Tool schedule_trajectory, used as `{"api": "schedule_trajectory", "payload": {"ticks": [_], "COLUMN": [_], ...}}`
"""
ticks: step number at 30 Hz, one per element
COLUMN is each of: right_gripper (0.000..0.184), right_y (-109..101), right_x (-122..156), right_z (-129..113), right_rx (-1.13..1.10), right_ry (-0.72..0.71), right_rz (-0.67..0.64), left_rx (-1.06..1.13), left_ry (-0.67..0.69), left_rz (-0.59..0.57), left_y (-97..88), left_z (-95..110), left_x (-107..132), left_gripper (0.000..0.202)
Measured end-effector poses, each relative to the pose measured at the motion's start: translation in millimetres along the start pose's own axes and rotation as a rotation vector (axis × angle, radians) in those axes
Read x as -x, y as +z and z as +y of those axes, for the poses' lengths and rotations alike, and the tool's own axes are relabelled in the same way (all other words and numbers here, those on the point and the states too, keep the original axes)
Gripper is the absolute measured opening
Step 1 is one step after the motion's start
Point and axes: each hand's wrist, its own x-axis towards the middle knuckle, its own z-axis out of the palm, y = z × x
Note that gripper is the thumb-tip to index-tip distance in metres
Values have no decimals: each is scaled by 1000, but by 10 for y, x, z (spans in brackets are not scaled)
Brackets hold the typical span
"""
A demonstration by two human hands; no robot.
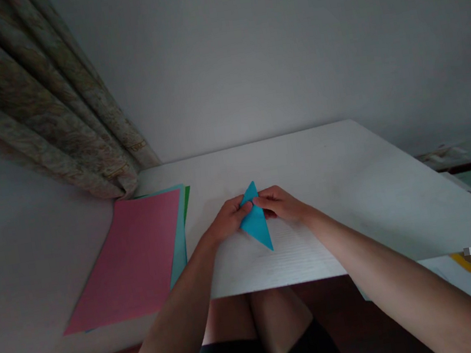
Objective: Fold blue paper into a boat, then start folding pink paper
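**Blue folded paper (255,224) pinched between two hands**

From where I stood, the person sat at a white tabletop (314,164), both forearms reaching in over its near edge. Taking the blue folded paper as the middle of a clock, with twelve pointing away from the person, the left hand (229,218) came in from nine and the right hand (282,202) from three.

The left fingers were drawn in narrow: the thumb lay flat across the paper's upper face, and the index finger bent around the edge towards ten o'clock. The right fingers were just as close together, the thumb tip pressing the paper near its edge at one o'clock, the index finger arched beside it and others curled below. The two thumb tips almost met. What the fingertips underneath did, I could not see, nor could I tell whether the paper rested on the surface or was held slightly above it.

The paper was folded to a slim, pointed shape, one tip towards twelve, a longer one near six.

At nine o'clock, well apart from it, lay a pink sheet (134,246), with a light blue sheet (181,257) and a green sheet (187,203) showing from under its side. A patterned curtain (48,98) hung at ten.
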Motion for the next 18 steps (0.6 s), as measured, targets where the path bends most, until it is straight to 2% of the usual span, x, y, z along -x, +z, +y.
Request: {"api": "schedule_trajectory", "payload": {"ticks": [7, 12, 18], "right_gripper": [52, 57, 61], "right_y": [-3, 1, 8], "right_x": [8, -7, -13], "right_z": [39, 20, 13], "right_rx": [1, 54, 34], "right_ry": [-5, -15, -11], "right_rz": [88, 169, 234], "left_rx": [-136, -219, -187], "left_ry": [25, 83, 33], "left_rz": [55, -39, -102], "left_y": [-12, -19, -14], "left_z": [-33, 20, 58], "left_x": [-2, 26, 50], "left_gripper": [54, 51, 51]}}
